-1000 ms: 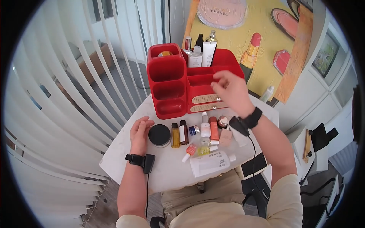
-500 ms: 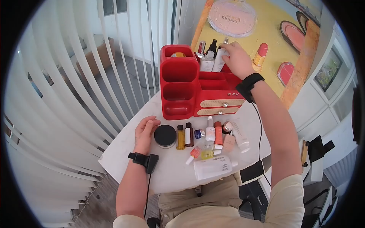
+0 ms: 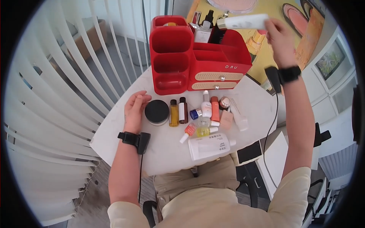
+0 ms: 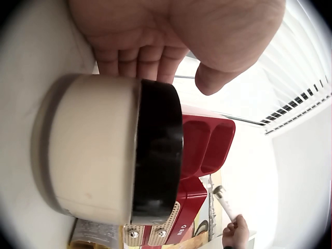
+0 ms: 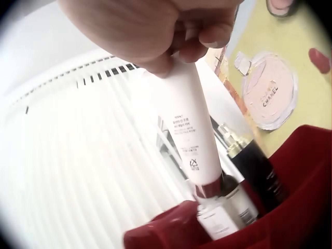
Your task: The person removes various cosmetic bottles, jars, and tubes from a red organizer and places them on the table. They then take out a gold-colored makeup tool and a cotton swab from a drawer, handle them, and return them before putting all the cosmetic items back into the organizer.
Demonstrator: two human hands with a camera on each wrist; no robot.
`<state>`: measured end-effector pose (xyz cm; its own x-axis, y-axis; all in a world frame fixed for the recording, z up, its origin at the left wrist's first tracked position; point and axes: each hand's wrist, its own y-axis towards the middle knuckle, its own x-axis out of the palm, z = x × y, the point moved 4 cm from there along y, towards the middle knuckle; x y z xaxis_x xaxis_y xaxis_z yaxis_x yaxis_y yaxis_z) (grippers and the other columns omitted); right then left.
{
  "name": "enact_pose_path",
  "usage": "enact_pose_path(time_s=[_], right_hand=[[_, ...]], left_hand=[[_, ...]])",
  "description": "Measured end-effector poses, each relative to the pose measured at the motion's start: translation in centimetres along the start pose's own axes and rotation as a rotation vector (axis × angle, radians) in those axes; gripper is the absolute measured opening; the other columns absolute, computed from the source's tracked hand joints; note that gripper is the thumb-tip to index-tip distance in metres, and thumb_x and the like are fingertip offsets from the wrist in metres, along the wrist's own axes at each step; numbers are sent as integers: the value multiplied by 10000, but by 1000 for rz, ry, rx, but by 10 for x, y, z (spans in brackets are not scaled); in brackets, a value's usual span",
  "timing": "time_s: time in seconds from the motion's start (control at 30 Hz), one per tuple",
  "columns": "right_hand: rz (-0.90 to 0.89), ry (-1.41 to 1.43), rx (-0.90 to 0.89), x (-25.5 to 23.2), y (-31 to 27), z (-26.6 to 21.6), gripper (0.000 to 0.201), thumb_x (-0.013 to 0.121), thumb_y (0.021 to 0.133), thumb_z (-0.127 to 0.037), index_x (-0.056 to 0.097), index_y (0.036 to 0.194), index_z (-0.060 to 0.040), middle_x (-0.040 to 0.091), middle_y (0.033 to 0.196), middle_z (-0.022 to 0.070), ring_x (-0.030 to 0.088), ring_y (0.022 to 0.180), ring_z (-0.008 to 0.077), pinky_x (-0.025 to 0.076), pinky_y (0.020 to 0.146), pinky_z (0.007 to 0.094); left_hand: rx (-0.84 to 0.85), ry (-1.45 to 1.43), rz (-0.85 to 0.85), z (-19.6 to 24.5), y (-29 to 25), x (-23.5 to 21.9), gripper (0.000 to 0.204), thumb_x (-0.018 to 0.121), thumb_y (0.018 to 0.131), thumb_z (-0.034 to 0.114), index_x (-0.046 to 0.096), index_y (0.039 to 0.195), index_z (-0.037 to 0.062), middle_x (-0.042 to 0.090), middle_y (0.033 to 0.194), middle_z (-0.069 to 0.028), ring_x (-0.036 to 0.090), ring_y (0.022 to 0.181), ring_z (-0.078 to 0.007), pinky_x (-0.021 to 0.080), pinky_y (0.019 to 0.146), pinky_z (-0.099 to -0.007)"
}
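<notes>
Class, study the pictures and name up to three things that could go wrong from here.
1. The right hand holds the white tube near one end, so the tube might slip or swing.
2. The tube's capped end is close to the upright bottles in the red organizer; a careless move could knock one over.
3. The left hand is right beside the black-lidded jar and may nudge it toward its neighbours.
</notes>
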<state>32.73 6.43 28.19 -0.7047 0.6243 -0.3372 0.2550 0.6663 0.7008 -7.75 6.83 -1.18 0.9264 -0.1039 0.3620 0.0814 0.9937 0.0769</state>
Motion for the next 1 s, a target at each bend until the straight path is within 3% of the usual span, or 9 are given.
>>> enact_pose_path(time_s=[0.03, 0.1, 0.3, 0.5, 0.63, 0.83, 1.0], right_hand=[[-32, 156, 54, -11, -17, 2, 220, 618, 933, -208, 665, 946, 6, 565, 697, -1, 514, 590, 68, 412, 545, 221], [-91, 307, 267, -20, -64, 11, 168, 605, 939, -175, 645, 936, -13, 556, 718, -1, 493, 557, 76, 388, 520, 219], [-289, 527, 784, 14, -224, 43, 120, 601, 939, -124, 623, 937, -6, 601, 778, 20, 539, 531, 92, 456, 501, 241], [-297, 575, 1014, 39, -277, 49, 145, 584, 951, -127, 608, 998, 8, 618, 832, 48, 559, 568, 89, 513, 541, 248], [-352, 525, 1084, 43, -281, 52, 185, 584, 951, -131, 601, 1061, 17, 623, 860, 47, 568, 584, 93, 526, 557, 250], [-416, 355, 1008, 41, -279, 47, 286, 598, 931, -105, 585, 1189, 18, 629, 966, 54, 562, 583, 85, 507, 528, 246], [-319, 172, 680, 28, -255, 40, 302, 598, 904, -44, 578, 1199, 19, 636, 1063, 44, 550, 578, 49, 441, 476, 208]], left_hand=[[-11, -5, 8, -1, -1, 1, 353, 501, 1012, 278, 582, 1214, 0, 661, 1045, -93, 615, 1027, -177, 467, 944, -309], [7, 1, -1, -1, 0, 0, 354, 500, 1013, 279, 580, 1217, 2, 662, 1045, -91, 614, 1033, -176, 464, 953, -309], [0, 9, 2, 2, -1, 1, 359, 506, 1011, 282, 578, 1223, 2, 668, 1049, -90, 612, 1040, -180, 456, 966, -309], [1, -14, 1, -1, 0, -2, 344, 504, 1010, 270, 582, 1213, 3, 672, 1043, -90, 611, 1036, -180, 453, 964, -315], [16, -5, -3, 0, 0, 0, 338, 504, 1011, 264, 583, 1209, 2, 673, 1040, -92, 612, 1033, -181, 453, 965, -317], [14, -5, -12, 1, 0, 0, 343, 502, 1011, 261, 578, 1214, -5, 670, 1040, -97, 611, 1035, -184, 452, 972, -317], [24, 17, 13, 3, -2, 3, 344, 466, 1027, 255, 570, 1208, -19, 676, 1023, -104, 620, 1023, -195, 447, 970, -334]])
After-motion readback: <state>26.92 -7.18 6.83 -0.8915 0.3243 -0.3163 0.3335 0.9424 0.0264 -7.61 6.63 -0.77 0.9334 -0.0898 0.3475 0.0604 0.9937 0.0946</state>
